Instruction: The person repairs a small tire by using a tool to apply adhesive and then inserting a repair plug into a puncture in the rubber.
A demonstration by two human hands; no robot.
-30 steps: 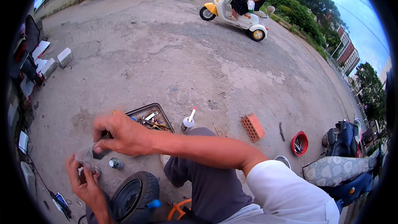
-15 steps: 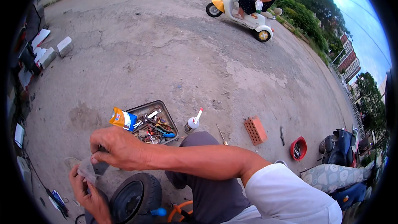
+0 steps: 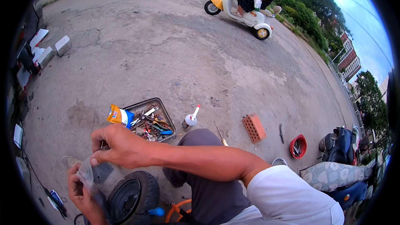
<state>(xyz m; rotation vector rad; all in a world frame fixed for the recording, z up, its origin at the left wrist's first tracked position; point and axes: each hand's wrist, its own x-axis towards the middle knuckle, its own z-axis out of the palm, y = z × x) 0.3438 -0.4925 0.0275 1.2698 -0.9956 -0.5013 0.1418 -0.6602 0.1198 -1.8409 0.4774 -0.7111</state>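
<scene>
A translucent plastic bag [image 3: 86,172] stretches between my two hands at the lower left, with a dark patch showing behind or inside it. My left hand [image 3: 85,198] has its fingers curled around the bag's near side. From above, my right hand [image 3: 121,146] pinches the bag's upper edge between thumb and fingers; a small thin dark thing shows by those fingers, too small to name. Just right of my left hand stands a small wheel with a black tyre [image 3: 151,191], its dark rim partly hidden by the bag.
Past my right hand lie a tool tray [image 3: 171,118] and an orange-blue pouch [image 3: 121,116]. A white bottle [image 3: 189,121], red brick [image 3: 254,128] and red bowl [image 3: 298,146] stand farther right. An orange hose [image 3: 177,210] lies by my leg. A person rides a white three-wheeled scooter [image 3: 246,11] beyond.
My hands have shifted slightly, and more of the bag now shows spread between them. The scooter and other surroundings appear shifted a little to the left in view.
</scene>
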